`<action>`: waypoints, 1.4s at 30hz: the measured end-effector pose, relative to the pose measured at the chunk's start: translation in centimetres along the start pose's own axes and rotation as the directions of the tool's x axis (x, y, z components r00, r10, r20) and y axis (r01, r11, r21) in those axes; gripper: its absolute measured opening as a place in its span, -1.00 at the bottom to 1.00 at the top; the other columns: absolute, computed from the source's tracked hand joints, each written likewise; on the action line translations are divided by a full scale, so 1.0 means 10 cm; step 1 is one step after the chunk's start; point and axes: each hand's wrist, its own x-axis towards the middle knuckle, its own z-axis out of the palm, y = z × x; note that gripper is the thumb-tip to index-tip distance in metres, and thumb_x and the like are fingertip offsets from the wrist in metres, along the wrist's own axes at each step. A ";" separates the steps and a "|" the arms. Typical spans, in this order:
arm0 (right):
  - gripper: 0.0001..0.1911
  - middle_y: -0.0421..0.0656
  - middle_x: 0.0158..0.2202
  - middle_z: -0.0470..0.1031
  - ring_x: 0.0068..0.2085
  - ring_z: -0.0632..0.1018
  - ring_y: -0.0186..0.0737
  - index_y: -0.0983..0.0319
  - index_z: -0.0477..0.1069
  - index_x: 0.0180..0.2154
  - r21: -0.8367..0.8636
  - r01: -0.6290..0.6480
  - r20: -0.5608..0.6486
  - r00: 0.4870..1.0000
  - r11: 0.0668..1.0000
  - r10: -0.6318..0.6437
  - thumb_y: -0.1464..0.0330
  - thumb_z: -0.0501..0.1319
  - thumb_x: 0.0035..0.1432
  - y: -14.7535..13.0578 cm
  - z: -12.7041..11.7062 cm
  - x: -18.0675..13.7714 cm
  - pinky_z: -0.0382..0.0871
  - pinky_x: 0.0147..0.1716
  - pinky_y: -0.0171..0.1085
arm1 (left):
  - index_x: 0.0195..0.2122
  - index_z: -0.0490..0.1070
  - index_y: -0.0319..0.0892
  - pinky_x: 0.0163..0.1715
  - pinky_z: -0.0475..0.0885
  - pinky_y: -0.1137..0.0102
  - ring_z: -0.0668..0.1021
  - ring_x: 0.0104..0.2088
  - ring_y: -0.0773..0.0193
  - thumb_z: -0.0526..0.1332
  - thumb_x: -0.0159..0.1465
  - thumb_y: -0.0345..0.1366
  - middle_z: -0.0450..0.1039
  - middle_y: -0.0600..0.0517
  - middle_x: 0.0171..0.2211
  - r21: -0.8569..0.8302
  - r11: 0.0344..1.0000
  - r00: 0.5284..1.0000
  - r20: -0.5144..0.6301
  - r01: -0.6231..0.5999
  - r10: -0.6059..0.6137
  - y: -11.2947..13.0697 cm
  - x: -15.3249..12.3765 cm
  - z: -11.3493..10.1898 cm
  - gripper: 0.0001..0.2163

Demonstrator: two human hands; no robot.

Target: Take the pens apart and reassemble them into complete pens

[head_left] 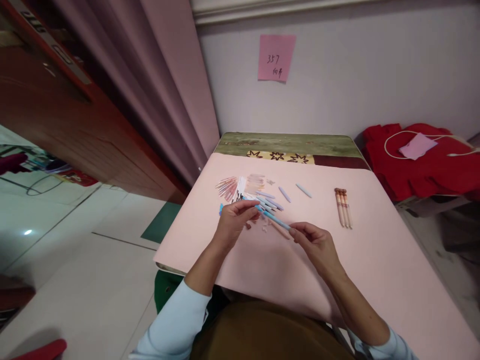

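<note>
A light blue pen (273,218) is held at both ends above the pink table cover (375,260). My left hand (235,220) pinches its far end and my right hand (313,243) pinches its near end. Just beyond my left hand lies a fanned pile of pen refills and thin parts (237,187). Several loose blue pen barrels and caps (284,194) lie scattered past the held pen. Small pale bits rest on the cover under the pen.
Three tan pens (343,206) lie side by side to the right. A red cloth heap (420,160) with a white cable and pink paper sits at the far right. A pink note (275,57) hangs on the wall. Curtain and wooden cabinet stand left.
</note>
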 end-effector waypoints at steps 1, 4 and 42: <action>-0.62 -0.15 -0.48 0.51 -0.43 0.45 -0.24 0.24 0.57 -0.30 -0.008 0.001 -0.003 1.000 1.000 -0.001 0.06 0.29 0.04 0.00 -0.01 0.00 0.31 -0.45 -0.30 | -0.21 0.58 -0.22 -0.57 0.39 0.45 0.59 -0.43 0.22 0.39 0.03 -0.20 0.57 -0.06 -0.43 0.024 1.000 1.000 0.004 0.000 -0.001 0.02 0.00 0.03 -0.69; -0.62 -0.15 -0.49 0.50 -0.43 0.44 -0.23 0.24 0.58 -0.31 -0.003 -0.010 -0.013 1.000 1.000 0.010 0.06 0.29 0.03 0.00 -0.06 0.00 0.31 -0.46 -0.29 | -0.19 0.59 -0.20 -0.60 0.35 0.47 0.57 -0.45 0.25 0.38 0.05 -0.19 0.56 -0.04 -0.46 0.094 0.996 1.000 0.015 0.000 -0.001 0.08 0.00 0.11 -0.69; -0.72 -0.19 -0.44 0.55 -0.42 0.50 -0.21 0.16 0.56 -0.27 -0.453 -0.047 -0.445 0.877 0.890 -0.180 0.13 0.22 0.12 0.39 -0.78 0.17 0.28 -0.40 -0.30 | -0.11 0.45 -0.13 -0.38 0.45 0.41 0.51 -0.42 0.32 0.28 0.18 -0.16 0.49 0.03 -0.32 0.410 0.884 0.972 0.025 -0.224 0.235 -0.39 -0.15 0.18 -0.72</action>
